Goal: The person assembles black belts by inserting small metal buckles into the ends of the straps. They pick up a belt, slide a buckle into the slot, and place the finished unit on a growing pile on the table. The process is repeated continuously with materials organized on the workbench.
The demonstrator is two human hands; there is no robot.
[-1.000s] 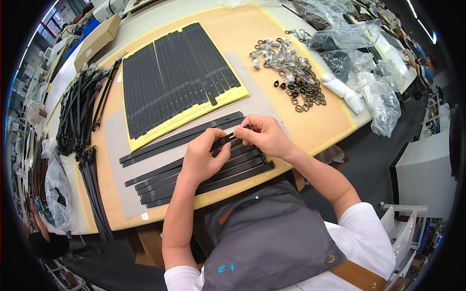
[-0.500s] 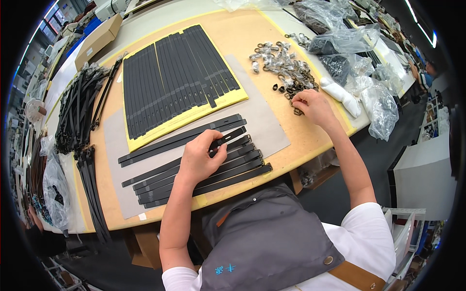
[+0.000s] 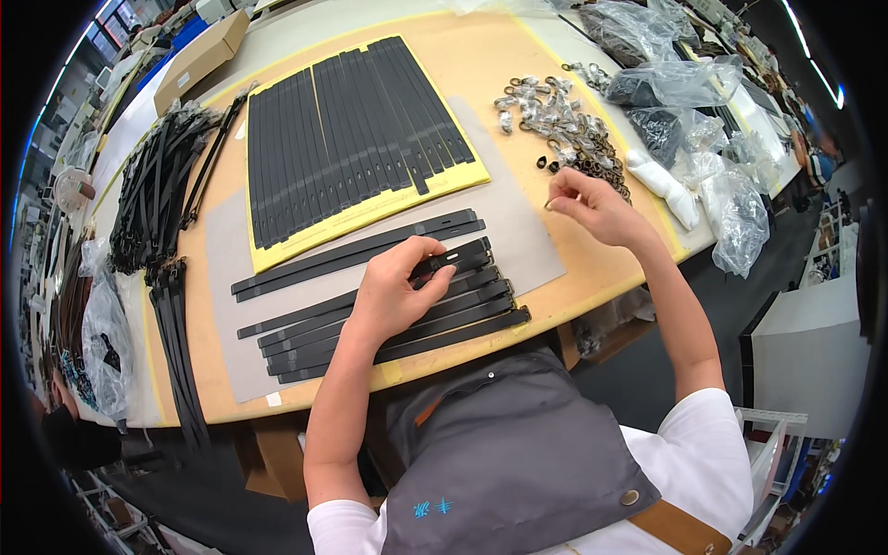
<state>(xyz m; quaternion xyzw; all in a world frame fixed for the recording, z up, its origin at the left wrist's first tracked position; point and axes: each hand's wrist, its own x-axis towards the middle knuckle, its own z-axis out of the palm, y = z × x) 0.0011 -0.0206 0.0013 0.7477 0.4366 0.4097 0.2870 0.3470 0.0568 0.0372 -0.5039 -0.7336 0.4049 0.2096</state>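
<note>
My left hand (image 3: 400,289) pinches a black strap (image 3: 467,252) close to its slotted end, above a row of similar straps (image 3: 388,346) with buckles at their right ends. Between the thumb and fingers of my right hand (image 3: 592,208) is a small brass-coloured buckle (image 3: 548,205), held just off the table; its exact shape is partly hidden. Beyond that hand lies a pile of metal buckles (image 3: 592,153), some in clear wrapping. Two loose straps (image 3: 361,252) lie just past my left hand. Farther back, many black straps (image 3: 356,129) lie side by side on a yellow board (image 3: 472,176).
Bundled black straps (image 3: 166,176) hang over the table's left edge. A cardboard box (image 3: 202,60) sits at the far left. A white cloth roll (image 3: 662,190) and clear plastic bags (image 3: 731,199) line the right side. A grey sheet (image 3: 518,240) lies under the straps.
My right hand has drawn back slightly from the buckle pile with one buckle in its pinch. My left hand has raised the strap's end a little. The whole view has shifted slightly.
</note>
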